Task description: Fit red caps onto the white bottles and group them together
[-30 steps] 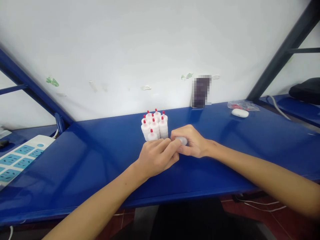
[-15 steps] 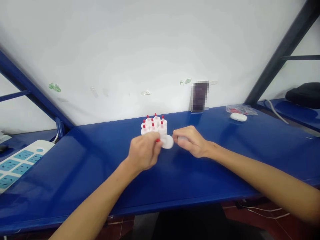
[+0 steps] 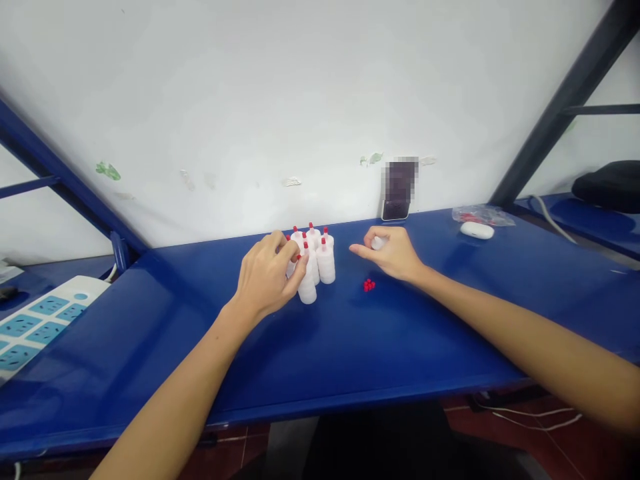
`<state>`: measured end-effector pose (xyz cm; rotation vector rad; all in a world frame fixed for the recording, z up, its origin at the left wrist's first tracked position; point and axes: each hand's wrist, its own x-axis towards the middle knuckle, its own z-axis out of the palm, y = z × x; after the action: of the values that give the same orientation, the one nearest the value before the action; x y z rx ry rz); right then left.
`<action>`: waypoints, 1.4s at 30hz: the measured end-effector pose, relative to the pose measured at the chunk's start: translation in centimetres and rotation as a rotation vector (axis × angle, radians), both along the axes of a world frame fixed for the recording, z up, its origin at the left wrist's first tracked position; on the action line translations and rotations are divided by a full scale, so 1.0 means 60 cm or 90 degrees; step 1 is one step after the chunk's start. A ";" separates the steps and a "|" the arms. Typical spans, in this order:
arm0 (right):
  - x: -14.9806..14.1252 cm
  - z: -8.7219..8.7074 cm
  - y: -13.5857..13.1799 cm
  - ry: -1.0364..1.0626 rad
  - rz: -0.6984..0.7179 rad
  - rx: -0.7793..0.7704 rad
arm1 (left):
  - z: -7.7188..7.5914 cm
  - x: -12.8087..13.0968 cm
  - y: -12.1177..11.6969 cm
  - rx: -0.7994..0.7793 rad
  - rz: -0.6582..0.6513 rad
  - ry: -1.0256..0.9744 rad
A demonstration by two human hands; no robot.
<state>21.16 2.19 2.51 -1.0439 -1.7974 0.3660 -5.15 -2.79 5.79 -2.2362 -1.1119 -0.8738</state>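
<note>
Several white squeeze bottles with red-tipped nozzles stand upright in a tight cluster on the blue table. My left hand is at the cluster's front left, thumb and fingers closed around the red tip of the front bottle. That bottle is upright beside the others, and my fingers cover part of it. To the right, my right hand curls round a small whitish, translucent object, mostly hidden by the fingers. Below that hand lies a little pile of red caps.
A phone-like device, partly pixelated, leans against the wall. At the back right are a clear plastic bag with red pieces and a white earbud case. A white power strip lies on the left.
My left hand has moved left and the bottle it held tilted now stands upright at the cluster. My right hand has moved right and back, uncovering the red caps.
</note>
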 end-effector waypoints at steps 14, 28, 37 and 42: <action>0.012 -0.013 0.007 0.003 0.086 -0.038 | -0.044 0.068 -0.064 -0.196 -0.405 0.155; 0.011 -0.026 0.031 0.066 0.118 -0.184 | -0.057 0.083 -0.060 -0.438 -0.387 0.075; 0.012 -0.030 0.034 0.092 0.154 -0.203 | -0.052 0.106 -0.068 -0.527 -0.465 0.053; 0.011 -0.026 0.030 0.071 0.154 -0.200 | -0.066 0.129 -0.050 -0.422 -0.254 0.083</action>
<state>21.82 3.99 0.97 -0.9962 -1.8054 0.8602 2.61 -5.79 1.84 -3.0887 -1.0058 -0.5279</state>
